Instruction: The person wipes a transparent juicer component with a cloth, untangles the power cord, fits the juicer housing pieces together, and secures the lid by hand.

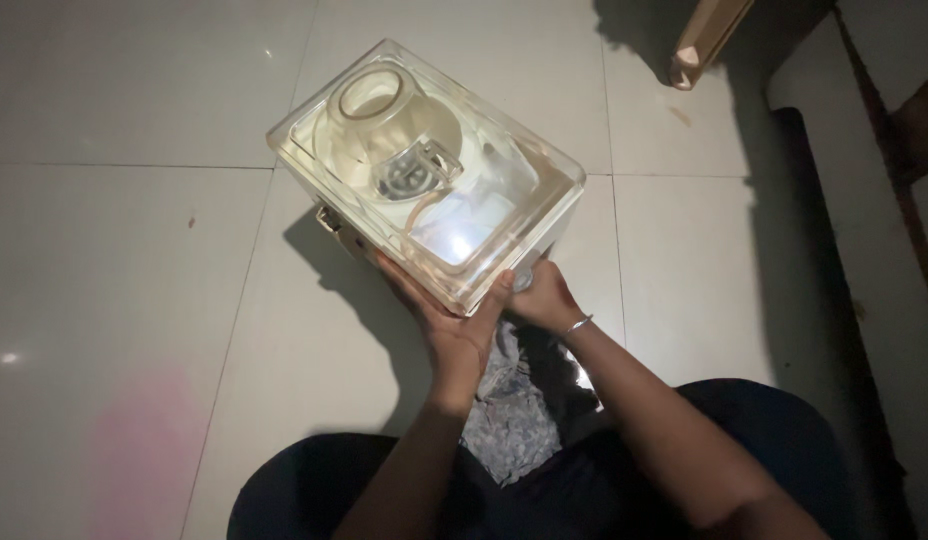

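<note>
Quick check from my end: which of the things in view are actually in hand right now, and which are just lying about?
In hand:
clear box, held above the floor
left hand, under its near edge
right hand, at its near corner
round clear vessel inside the box

Lying about:
patterned cloth on the lap
wooden piece on the tiled floor

Large pale glossy floor tiles (134,250) with thin dark grout lines fill the view, catching small glints of light at the left and a faint pinkish tinge lower left. The room is dim — the right side falls into deep shadow, where a wooden furniture leg (706,38) stands at the top and a dark strip (829,300) runs down beside it
</note>
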